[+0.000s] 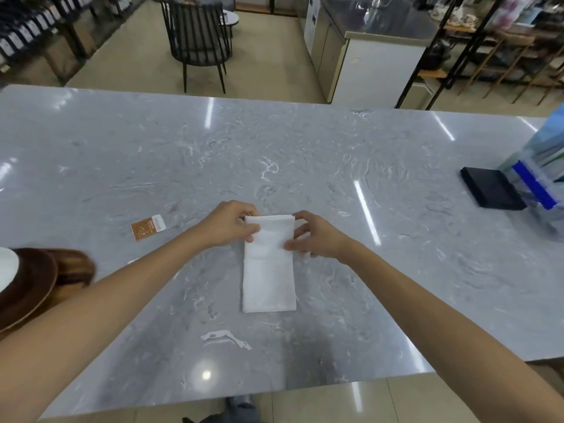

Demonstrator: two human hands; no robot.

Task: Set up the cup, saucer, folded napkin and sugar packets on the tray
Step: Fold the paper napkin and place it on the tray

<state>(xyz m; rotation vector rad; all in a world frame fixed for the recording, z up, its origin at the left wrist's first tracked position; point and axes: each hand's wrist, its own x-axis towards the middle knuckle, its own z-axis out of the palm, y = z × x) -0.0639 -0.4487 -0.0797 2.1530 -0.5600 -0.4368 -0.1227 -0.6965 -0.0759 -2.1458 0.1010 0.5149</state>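
A white folded napkin lies lengthwise on the grey marble table, its near end free. At its far end, both hands pinch the corners: the left hand has curled fingers and thumb closed on the left corner, the right hand grips the right edge, thumb on top. At the left edge sits a brown wooden tray bearing a dark saucer. Farther out lies an orange sugar packet. Far right, a black box.
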